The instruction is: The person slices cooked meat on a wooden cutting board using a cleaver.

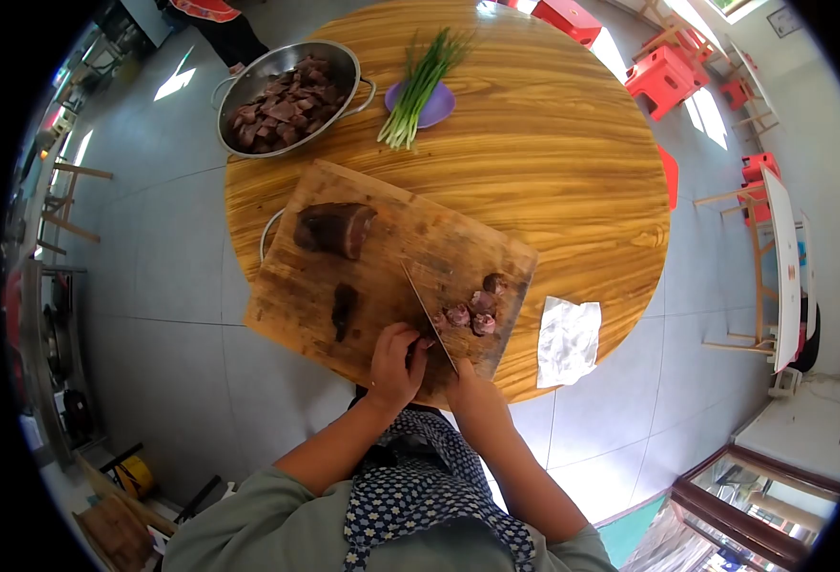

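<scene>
My right hand [477, 408] is wrapped round the handle of a knife [427, 310], whose blade stands edge-down on the wooden cutting board [401, 205]. Just left of the blade, my left hand [396, 367] has its fingers curled over a piece of meat, mostly hidden beneath them. Several small cut chunks of meat [482, 303] lie on the board to the right of the blade. A large dark block of meat [336, 229] rests at the board's upper left. Below it lies a smaller dark strip of meat [345, 310].
A two-handled metal basin [346, 59] of sliced meat stands at the table's far left. Green onions [422, 91] lie across a purple plate [444, 107]. White paper [569, 341] lies at the right edge of the round wooden table [573, 172]. Red stools [663, 78] stand beyond; another person [225, 29] is at top left.
</scene>
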{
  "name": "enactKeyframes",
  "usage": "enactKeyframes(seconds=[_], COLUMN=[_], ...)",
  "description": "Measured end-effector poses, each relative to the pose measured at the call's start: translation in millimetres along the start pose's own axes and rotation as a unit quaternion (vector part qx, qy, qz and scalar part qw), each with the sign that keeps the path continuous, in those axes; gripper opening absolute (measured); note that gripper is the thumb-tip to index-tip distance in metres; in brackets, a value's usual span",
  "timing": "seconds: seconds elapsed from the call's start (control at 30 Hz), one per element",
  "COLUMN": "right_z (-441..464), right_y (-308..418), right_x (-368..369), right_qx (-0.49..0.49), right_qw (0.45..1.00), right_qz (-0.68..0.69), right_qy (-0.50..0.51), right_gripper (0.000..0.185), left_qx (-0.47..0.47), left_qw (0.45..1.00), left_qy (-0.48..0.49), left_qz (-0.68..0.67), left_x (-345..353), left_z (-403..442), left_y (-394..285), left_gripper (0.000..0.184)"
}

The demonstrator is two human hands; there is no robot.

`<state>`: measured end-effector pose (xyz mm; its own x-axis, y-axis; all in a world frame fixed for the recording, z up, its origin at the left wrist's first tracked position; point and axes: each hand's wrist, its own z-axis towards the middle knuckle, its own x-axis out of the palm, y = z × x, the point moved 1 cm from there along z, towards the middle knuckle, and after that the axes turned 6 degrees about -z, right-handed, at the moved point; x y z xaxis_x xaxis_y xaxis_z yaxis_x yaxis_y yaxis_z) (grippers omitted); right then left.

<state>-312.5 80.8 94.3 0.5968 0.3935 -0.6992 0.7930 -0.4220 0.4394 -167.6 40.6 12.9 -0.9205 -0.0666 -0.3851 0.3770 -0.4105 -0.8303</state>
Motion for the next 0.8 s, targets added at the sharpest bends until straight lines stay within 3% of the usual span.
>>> enactKeyframes(seconds=[0.1,0.17,0.2,0.3,0.43,0.8], right_z=[32,51,48,10,-28,-44], right_y=[16,24,21,21,11,4], right_x=[-6,-13,-18,-43,-26,-8], right_qx=[-0.039,-0.092,-0.067,-0.007,-0.026,-0.057], right_qw=[0.999,0.991,0.992,0.998,0.999,0.998], right_qz=[-0.021,0.034,0.052,0.052,-0.012,-0.027], right_qy=[-0.012,-0.093,-0.098,-0.04,-0.022,-0.021], right_gripper=[0.023,0.022,0.02,0.019,0.018,0.017], left_qx=[-0.013,0.007,0.019,0.012,-0.025,-0.019], left_qw=[1.0,1.0,1.0,0.999,0.999,0.999], left_qy=[0.017,0.012,0.008,0.002,0.0,0.026], left_qz=[-0.015,-0.018,-0.018,-0.045,-0.037,-0.039], left_x=[2,1,-2,-2,-1,-2], left_z=[-5,-1,1,2,0,-3], left_y=[4,4,6,2,-2,5], left_gripper=[0.025,0.024,0.024,0.022,0.021,0.024])
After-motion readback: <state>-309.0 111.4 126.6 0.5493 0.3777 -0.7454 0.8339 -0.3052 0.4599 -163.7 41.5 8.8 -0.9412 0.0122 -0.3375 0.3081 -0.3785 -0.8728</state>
